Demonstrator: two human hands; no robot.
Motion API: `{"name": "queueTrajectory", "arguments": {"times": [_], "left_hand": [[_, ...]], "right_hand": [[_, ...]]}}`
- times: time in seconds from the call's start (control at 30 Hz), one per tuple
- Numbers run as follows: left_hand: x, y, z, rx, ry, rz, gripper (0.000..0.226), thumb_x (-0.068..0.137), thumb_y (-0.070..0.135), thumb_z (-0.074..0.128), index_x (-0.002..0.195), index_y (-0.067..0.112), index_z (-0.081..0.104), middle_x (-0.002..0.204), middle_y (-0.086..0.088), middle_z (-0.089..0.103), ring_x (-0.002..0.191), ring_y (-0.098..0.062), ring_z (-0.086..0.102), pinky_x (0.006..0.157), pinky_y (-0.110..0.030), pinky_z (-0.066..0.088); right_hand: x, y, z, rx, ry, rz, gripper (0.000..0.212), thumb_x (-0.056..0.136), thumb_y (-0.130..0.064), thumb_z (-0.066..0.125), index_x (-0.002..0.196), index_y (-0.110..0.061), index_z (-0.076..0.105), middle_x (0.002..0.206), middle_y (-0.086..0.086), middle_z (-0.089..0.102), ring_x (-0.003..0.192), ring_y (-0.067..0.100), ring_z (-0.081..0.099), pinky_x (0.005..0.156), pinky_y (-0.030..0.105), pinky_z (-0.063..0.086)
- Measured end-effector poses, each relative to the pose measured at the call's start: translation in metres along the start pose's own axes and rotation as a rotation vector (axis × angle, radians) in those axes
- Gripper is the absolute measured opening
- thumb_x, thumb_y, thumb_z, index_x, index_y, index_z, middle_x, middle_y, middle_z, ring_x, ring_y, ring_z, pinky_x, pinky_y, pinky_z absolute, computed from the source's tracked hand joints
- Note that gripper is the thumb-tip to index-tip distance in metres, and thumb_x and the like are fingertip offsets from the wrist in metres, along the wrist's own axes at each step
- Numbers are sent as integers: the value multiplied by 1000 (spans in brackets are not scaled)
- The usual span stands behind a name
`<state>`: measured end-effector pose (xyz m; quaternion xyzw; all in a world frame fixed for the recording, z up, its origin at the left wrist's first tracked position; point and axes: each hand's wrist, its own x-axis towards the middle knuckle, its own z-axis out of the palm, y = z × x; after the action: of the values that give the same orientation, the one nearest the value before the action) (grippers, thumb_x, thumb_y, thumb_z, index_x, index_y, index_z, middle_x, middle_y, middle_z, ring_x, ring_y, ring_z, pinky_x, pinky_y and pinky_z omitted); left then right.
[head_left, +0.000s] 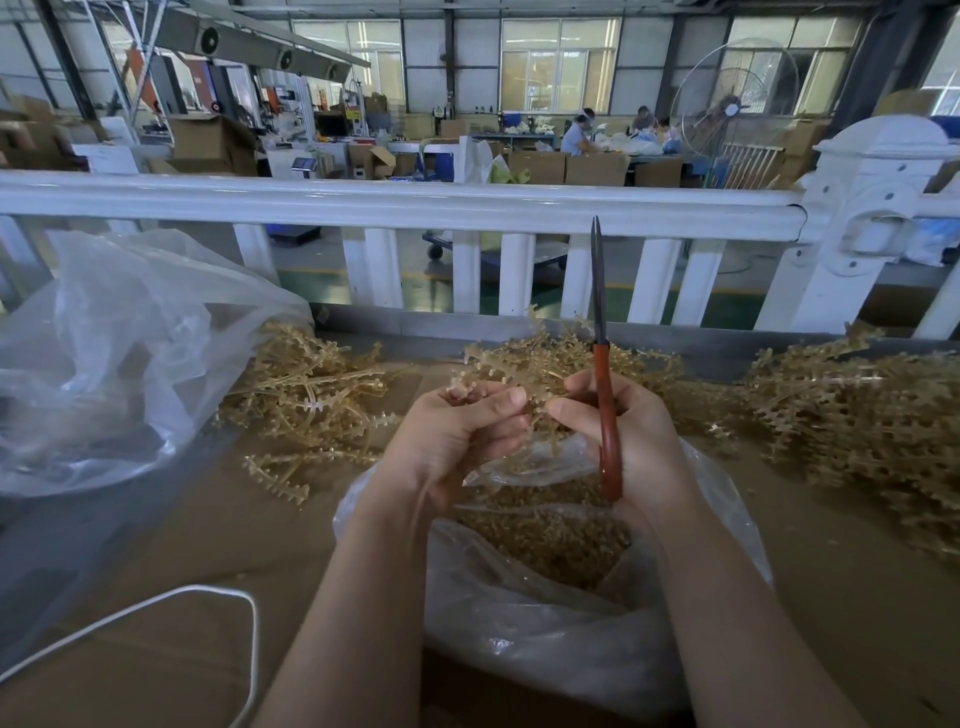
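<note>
head view: the person works at a brown counter (182, 519) by a white fence (395, 208). the left grip (457, 431) is curled tight around one end of a tan plastic branch (519, 364). the right grip (623, 431) pinches the other end with thumb and finger. its other fingers wrap the red handle of the scissors (603, 374). the scissors point straight up with the blades together, likely so the sharp tip stays away from the hands while they pull bits off.

the plastic branch sits between the two grips, touching both, just above the open small bag (545, 613). the bag is right under the hands, so it looks like loose bits (545, 540) can drop straight in.

more tan branches lie in a left pile (311, 384) and a right pile (841, 405), near enough to reach. a big clear bag (130, 353) sits far left. a white cord (254, 649) lies near the left arm.
</note>
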<state>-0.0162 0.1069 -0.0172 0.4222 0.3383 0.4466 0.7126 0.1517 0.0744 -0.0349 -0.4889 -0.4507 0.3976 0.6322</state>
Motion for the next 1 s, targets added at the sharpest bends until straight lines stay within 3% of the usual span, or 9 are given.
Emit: {"name": "queueTrajectory", "arguments": {"times": [0.17,0.27,0.4,0.47,0.57,0.63,0.73,0.87,1.0], "left_hand": [[-1,3,-7,-44,-145,-13,35,69,-10,71,101,1,63,77,-10,69,66,-19,67,72,-25,59],[0,3,-7,-80,-98,-2,32,64,-10,71,94,1,66,80,-13,73,76,-21,73,67,-24,60],[0,3,-5,-78,-42,20,19,59,-4,76,72,10,71,77,-13,74,71,-21,74,60,-23,59],[0,4,-4,-39,15,40,25,56,-1,79,77,10,70,78,-12,74,68,-19,73,58,-22,59],[1,4,-1,-17,105,87,31,56,0,81,83,8,69,79,-12,74,65,-18,71,56,-20,58],[1,4,1,-15,135,111,28,61,-4,81,83,8,68,78,-10,73,64,-18,69,55,-19,57],[1,3,5,-1,139,135,26,66,-8,79,83,8,67,74,-8,71,61,-16,68,55,-19,57],[2,2,7,-1,125,140,25,67,-8,79,80,9,67,73,-7,70,60,-15,67,55,-18,57],[3,0,8,35,112,120,24,72,-5,79,87,9,67,82,-9,71,68,-17,69,57,-20,56]], "right_hand": [[1,-1,-4,110,26,51,18,82,1,76,91,-10,65,51,-12,57,41,-2,54,41,9,40],[2,-2,-4,128,44,72,18,81,0,76,89,-13,67,52,-13,58,43,-3,54,42,8,39],[2,-1,-4,116,49,78,17,82,-3,77,92,-12,67,54,-15,60,43,-4,55,41,8,39],[0,-4,-2,104,48,51,20,79,-13,81,94,-10,68,61,-11,64,45,-3,56,42,8,40],[-5,-9,2,71,18,-4,49,62,-41,83,94,-8,67,71,-4,71,48,-2,58,45,7,42],[-7,-10,4,3,5,-25,56,55,-49,82,92,-10,68,75,-2,73,57,1,65,56,12,47],[-7,-8,7,-87,7,-18,33,58,-41,84,82,-21,71,80,-6,75,77,7,72,72,18,50],[-6,-7,6,-56,-2,-7,21,71,-17,86,80,-20,68,69,-8,69,61,2,66,58,14,49],[-6,-8,4,-19,-23,8,20,77,-11,83,84,-15,65,58,-12,61,48,-2,55,54,12,44]]}}
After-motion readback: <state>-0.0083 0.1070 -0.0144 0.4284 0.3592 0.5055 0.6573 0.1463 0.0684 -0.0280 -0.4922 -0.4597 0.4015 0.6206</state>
